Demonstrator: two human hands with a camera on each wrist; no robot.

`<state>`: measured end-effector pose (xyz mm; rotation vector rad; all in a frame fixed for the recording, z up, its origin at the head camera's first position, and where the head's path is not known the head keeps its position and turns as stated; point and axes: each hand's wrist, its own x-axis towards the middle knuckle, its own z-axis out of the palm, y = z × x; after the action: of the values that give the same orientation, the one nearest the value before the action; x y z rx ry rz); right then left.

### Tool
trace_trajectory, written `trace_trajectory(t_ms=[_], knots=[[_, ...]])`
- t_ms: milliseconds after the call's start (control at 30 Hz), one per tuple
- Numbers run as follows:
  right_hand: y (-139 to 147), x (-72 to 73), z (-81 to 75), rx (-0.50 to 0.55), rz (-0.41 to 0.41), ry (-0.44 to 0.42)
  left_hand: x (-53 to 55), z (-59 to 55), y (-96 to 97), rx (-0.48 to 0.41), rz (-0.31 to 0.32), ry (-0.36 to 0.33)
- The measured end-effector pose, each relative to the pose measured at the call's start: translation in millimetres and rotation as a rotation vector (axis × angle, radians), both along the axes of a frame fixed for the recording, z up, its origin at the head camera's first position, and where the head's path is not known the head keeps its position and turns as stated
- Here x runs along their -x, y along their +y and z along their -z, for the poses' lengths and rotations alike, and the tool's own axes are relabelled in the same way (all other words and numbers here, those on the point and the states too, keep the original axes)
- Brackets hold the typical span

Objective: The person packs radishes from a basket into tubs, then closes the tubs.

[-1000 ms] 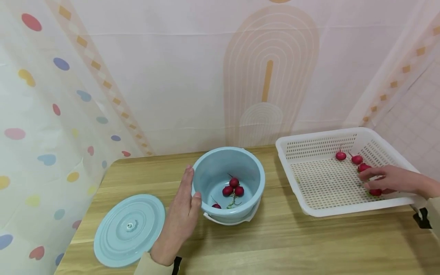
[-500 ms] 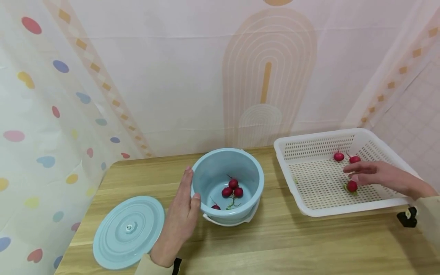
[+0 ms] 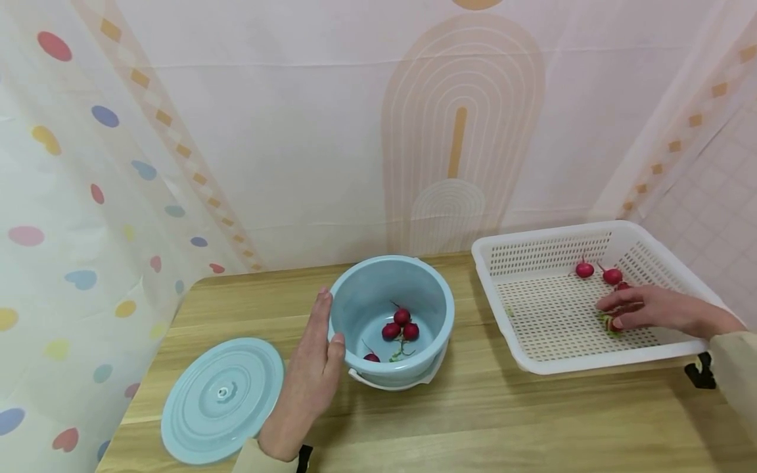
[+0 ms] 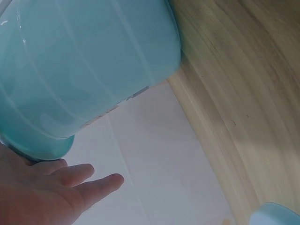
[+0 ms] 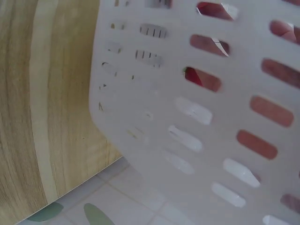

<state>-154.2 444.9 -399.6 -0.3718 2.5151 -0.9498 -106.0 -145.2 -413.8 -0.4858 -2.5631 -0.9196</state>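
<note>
In the head view, a light blue bucket [image 3: 392, 322] stands on the wooden table with several red radishes [image 3: 401, 316] and a bit of green leaf inside. My left hand [image 3: 310, 368] rests against its left rim, fingers straight; the left wrist view shows the fingers [image 4: 96, 190] beside the bucket wall [image 4: 93, 61]. At the right, my right hand [image 3: 662, 312] reaches into a white slotted basket [image 3: 550, 364], thumb and fingers about a leafy radish [image 3: 614, 325] that they mostly cover. Through the basket's slots [image 5: 201, 78] the right wrist view shows red and skin.
More radishes [image 3: 584, 270] lie toward the back of the basket, with another [image 3: 622, 286] beside my right fingers. A light blue lid [image 3: 221, 401] lies flat on the table at the left. Patterned cloth [image 3: 296, 144] hangs close behind the table.
My right hand shifted left inside the basket, and the leafy radish moved left with it. Over the last half second the fingers lowered around it. The left hand stayed at the bucket.
</note>
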Motion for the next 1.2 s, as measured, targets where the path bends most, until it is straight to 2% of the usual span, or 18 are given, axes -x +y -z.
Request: trace_trajectory(t_ms=[200,467,600,700,1000,1200], knots=[[-3,0.3,1.2,-0.077,0.014,-0.001,-0.9,-0.2,0.1,-0.002,0.001,-0.004],[-8,-1.1,-2.1,-0.053,-0.004,0.002,-0.6,0.6,-0.8,-0.006,0.000,0.005],[-12,-3.5,-6.1,-0.013,-0.033,0.075,-0.4,0.9,-0.5,-0.008,0.003,0.011],[-15,-7.9,-10.3,0.010,-0.025,0.144,-0.3,0.5,0.1,-0.005,0.007,0.016],[-34,-28.1,-22.1,0.029,0.111,0.337,-2.0,-1.1,-0.4,0.000,0.013,0.012],[-46,-40.1,-23.9,0.082,0.150,0.391,-1.9,-2.7,0.4,-0.007,0.021,0.007]])
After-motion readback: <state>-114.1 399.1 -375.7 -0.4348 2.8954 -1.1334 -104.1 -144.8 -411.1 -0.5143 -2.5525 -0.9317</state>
